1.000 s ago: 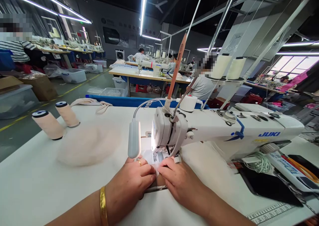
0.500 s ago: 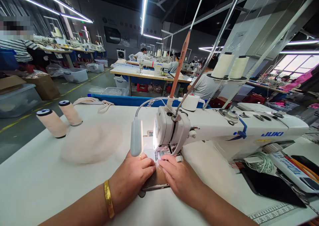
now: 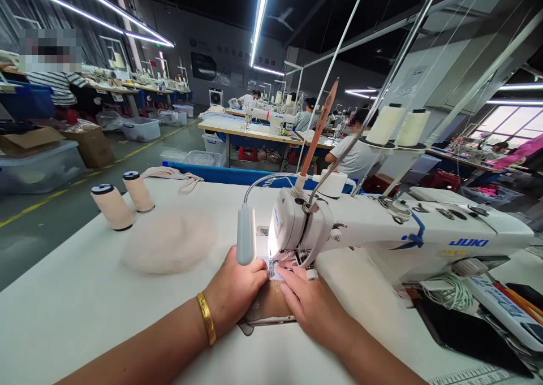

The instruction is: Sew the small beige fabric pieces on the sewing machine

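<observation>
A white sewing machine (image 3: 360, 215) stands before me, its lamp-lit needle area between my hands. My left hand (image 3: 235, 292), with a gold bangle at the wrist, is closed left of the presser foot (image 3: 275, 267), fingers curled at a small piece of pale fabric (image 3: 271, 283). From the right, my right hand (image 3: 311, 300) presses bent fingers together on the same fabric, close to the foot. The hands partly hide what they grip. A grey gooseneck lamp (image 3: 246, 235) hangs just over my left fingers. A brown, shiny plate (image 3: 269, 303) lies below the fingertips.
Two peach thread cones (image 3: 112, 207) stand at the left, behind a sheer pale fabric piece (image 3: 169, 243). More sheer fabric (image 3: 360, 294) lies under the machine arm. At the right are a black tablet (image 3: 470, 331), a coiled cable (image 3: 449, 292) and a ruler (image 3: 470, 375). Other people sit at machines beyond.
The view has shifted, so the machine and table sit slightly farther right in the picture. My left fingers have curled in more; both hands stay beside the presser foot.
</observation>
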### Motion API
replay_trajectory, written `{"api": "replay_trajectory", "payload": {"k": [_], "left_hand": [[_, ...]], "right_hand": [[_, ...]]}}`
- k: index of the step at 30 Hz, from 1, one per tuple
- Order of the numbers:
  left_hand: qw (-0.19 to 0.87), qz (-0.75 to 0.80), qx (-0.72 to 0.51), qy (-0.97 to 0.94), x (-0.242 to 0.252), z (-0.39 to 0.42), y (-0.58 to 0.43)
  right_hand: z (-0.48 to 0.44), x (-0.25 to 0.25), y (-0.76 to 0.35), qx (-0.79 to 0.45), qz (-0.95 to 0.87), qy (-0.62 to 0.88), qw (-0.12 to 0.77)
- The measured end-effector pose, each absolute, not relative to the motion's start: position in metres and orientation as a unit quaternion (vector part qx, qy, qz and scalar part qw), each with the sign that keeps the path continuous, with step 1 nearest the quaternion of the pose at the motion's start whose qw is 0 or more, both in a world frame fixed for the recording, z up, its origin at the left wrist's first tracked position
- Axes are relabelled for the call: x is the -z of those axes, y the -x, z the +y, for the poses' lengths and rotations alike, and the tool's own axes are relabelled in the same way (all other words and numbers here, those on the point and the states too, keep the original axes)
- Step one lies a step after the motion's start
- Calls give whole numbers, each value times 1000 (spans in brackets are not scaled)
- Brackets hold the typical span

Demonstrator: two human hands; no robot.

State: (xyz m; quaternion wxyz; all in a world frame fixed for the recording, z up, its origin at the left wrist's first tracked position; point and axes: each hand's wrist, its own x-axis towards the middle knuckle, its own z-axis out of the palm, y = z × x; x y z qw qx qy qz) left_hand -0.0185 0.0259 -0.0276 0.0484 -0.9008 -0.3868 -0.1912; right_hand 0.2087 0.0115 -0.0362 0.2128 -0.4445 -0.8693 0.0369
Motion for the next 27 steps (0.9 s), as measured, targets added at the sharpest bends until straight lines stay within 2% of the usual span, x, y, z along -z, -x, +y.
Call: {"api": "replay_trajectory", "payload": {"k": [8,14,17,20,23,25,27], "left_hand": [[7,-443,205,873,19,28,11],[-100,-488,215,840,-7,8,34],[-238,-472,225,818,-29,-22,60],[-517,-446,313,660,-47,-48,87],[-666,-427,349,503,-54,-63,108],[-703,-418,328,473,-53,-67,115],[-687,-433,300,500,-50,-67,119]], "right_hand": [[5,32,-206,-41,-883,389,259],[-20,-2,-194,-119,-900,328,263],[-24,-21,-181,-208,-883,338,249],[-17,-27,-162,-425,-802,359,217],[-11,-27,-138,-599,-703,322,208],[-12,-30,-122,-584,-713,337,191],[-16,-36,-107,-492,-762,386,169]]}}
